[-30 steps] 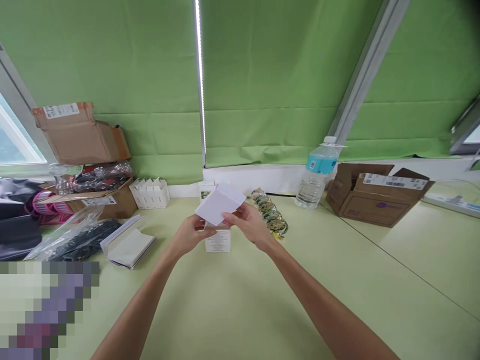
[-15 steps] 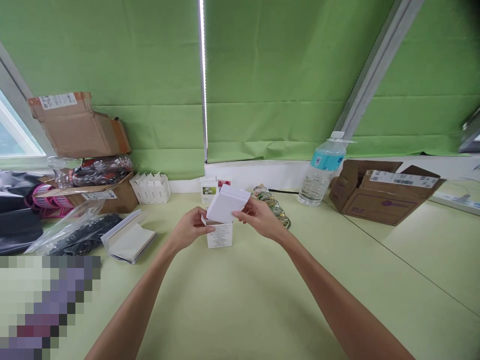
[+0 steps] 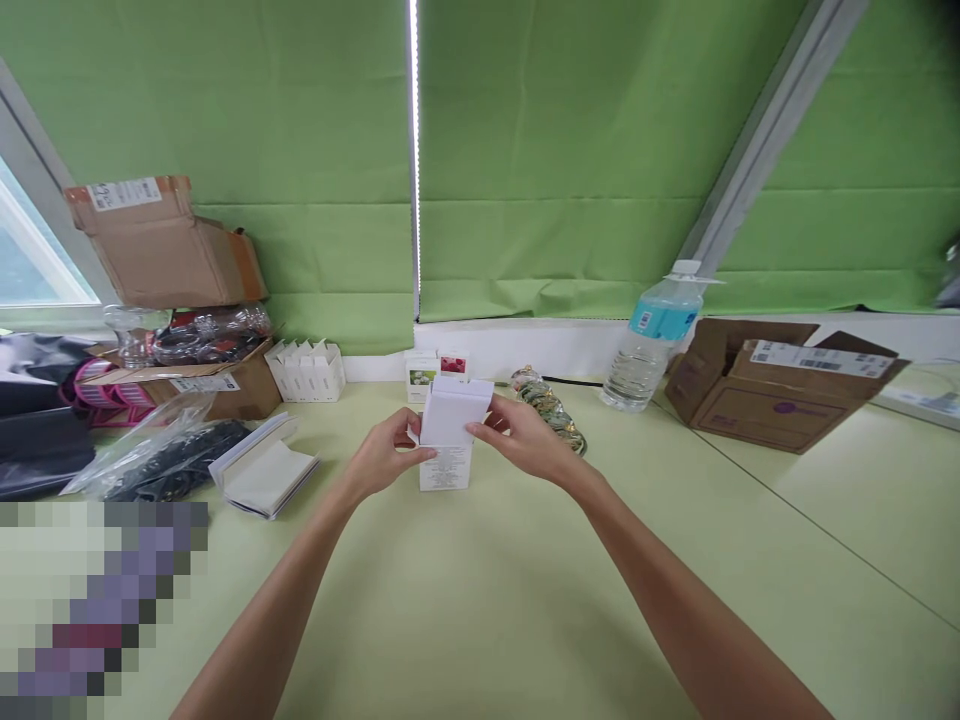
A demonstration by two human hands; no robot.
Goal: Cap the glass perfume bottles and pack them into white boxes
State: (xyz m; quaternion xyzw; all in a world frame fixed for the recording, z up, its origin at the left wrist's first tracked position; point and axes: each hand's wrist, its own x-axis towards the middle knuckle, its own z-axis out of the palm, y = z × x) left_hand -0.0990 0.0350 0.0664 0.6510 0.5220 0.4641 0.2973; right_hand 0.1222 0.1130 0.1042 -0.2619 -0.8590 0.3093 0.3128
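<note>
Your left forearm (image 3: 262, 605) and right forearm (image 3: 675, 600) bare, long, slim, running off frame bottom; left hand (image 3: 386, 458), right hand (image 3: 525, 440) bare, fingers slender.

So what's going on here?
A person is holding a white card piece upright between their left hand and right hand, just at the top of a small white printed carton on a pale green table. A water bottle and an open cardboard box sit farther back.
</note>
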